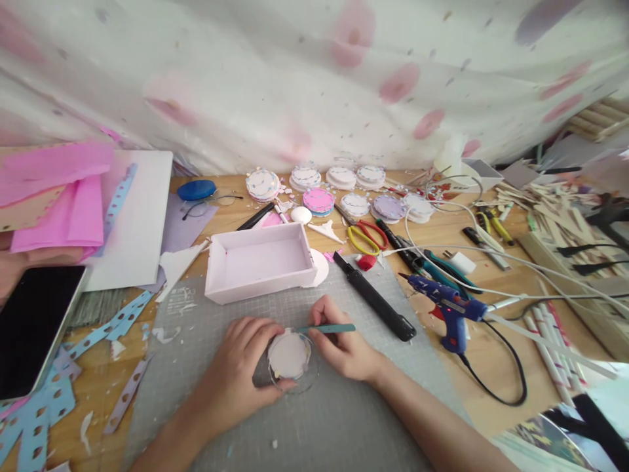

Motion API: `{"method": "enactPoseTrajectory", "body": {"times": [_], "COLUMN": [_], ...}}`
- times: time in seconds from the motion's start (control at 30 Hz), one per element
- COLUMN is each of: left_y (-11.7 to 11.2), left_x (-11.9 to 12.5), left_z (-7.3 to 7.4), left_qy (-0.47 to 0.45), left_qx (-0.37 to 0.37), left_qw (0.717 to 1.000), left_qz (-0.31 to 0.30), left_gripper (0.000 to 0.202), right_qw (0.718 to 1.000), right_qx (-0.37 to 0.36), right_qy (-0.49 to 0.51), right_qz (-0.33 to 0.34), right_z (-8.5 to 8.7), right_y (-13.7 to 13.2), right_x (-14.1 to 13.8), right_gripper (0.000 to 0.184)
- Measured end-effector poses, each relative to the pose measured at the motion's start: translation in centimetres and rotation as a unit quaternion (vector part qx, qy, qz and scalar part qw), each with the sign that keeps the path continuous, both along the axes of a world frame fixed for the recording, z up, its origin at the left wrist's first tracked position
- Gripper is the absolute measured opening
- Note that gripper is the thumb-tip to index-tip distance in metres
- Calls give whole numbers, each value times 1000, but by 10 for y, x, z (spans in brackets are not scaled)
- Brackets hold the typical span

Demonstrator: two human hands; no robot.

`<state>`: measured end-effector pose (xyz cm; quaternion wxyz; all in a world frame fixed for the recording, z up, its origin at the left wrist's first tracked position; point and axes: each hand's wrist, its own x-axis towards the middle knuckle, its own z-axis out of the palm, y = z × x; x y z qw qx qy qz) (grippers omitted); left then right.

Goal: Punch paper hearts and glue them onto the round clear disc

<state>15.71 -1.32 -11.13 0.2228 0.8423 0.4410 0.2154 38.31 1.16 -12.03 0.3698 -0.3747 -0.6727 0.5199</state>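
Note:
My left hand (pixel 250 360) curls around a small round white disc (pixel 289 354) with a clear, thin-edged rim, thumb at its near side and fingers at its far left. Between the thumb and fingers of my right hand (pixel 344 344) is a slim teal tool (pixel 331 328), its kind hard to make out. The tool lies nearly level, and its left end reaches the disc's far edge. Both hands rest over a grey cutting mat (pixel 216 419). Just beyond them stands an open white box (pixel 260 262), and a black utility knife (pixel 376 298) lies to the right.
Several round decorated stacks, including a pink one (pixel 318 201), line the back. On the right are a blue glue gun (pixel 447 305) with its cord, scissors (pixel 366 237), markers (pixel 553 347) and wooden sticks (pixel 535 203). A phone (pixel 37 328) and blue paper strips (pixel 111 324) lie left.

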Motion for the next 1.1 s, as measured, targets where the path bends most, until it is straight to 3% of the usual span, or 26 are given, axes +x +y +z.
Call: {"method": "enactPoseTrajectory", "body": {"times": [0.27,0.5,0.7,1.1], "left_y": [0,-2,-3,-3], "left_x": [-4,-3,0,0], "left_z": [-2,-1,0,4], "left_qy": [7,40,35,45], "left_qx": [6,10,52,79], "left_qw": [1000,999,998,996], "left_qz": [-8,-7,8,-7], "left_gripper": [60,76,54,41], "right_qw": [993,958,933,915], "right_qx": [-42,-101,-136,-161], "right_qy": [95,228,289,326], "right_qz": [-55,-143,-164,-174], "right_z": [-2,-3,0,0], "right_y": [5,19,16,16], "right_x": [-2,-1,-1,-1], "right_gripper": [15,18,18,18]}}
